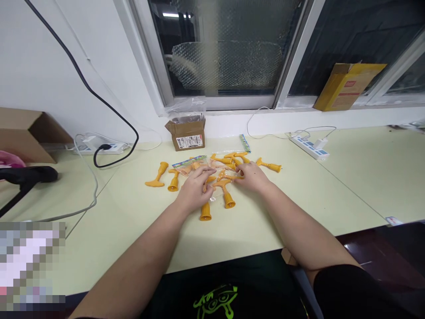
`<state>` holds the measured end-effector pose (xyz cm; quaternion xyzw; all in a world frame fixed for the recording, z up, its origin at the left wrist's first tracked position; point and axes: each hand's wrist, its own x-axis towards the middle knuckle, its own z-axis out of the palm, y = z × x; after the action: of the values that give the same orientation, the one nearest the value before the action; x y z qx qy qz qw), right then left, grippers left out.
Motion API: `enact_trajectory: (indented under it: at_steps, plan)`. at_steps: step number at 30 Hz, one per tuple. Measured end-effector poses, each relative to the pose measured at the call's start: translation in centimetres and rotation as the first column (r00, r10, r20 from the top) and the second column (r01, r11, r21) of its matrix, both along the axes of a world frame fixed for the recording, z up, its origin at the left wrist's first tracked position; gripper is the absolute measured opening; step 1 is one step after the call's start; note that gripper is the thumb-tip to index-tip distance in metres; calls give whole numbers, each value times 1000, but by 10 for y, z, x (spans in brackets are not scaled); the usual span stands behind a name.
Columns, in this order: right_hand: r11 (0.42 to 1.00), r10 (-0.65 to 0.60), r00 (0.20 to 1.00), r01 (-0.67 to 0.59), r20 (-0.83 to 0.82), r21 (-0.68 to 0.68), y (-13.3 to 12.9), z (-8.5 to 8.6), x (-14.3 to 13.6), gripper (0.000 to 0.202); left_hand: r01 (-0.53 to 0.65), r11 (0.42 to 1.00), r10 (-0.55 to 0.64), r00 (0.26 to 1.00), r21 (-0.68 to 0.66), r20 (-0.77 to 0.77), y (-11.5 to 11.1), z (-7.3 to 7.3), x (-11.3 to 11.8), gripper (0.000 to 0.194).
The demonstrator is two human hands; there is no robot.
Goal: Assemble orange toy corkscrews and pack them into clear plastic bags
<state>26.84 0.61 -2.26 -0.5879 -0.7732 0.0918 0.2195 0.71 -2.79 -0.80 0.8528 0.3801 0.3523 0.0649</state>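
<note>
Two yellow T-handles lie nearest on the pale table point(232, 239): the cup-ended one point(205, 213), its upper part hidden by the left hand point(196, 188), and its neighbour point(226, 193), in plain view between the hands. The left thumb and fingers stand slightly apart around a yellow piece and clear film; I cannot tell if they grip. The right hand point(254, 176) curls narrowly, fingertips at another handle point(229, 177), their hold unclear. Behind, more handles overlap beneath a clear bag point(191, 161), hard to count. Farther back stands an open carton point(188, 135).
</note>
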Motion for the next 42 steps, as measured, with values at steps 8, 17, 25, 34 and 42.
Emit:
enact_trajectory:
  at_steps: [8,17,25,34,42]
  plan:
    - [997,55,997,-57,-50,-51,-1,-8,-11,31,6,999,-6,1000,-40,1,1,-3,-1,45]
    - [985,-143,817,174,-559,2,1,11,6,71,12,1000,-13,999,-16,-37,-1,-3,3,41]
    - [988,-35,345,-132,-938,-85,-10,28,-13,28,0,998,-1,1000,-59,-20,-1,-2,4,51]
    - [968,243,788,-238,-566,84,-29,15,-38,13,43,993,-46,999,-106,-19,0,-5,7,54]
    - [997,55,886,-25,-460,72,-31,12,-46,44,71,992,-76,996,-107,-44,1,-9,7,59]
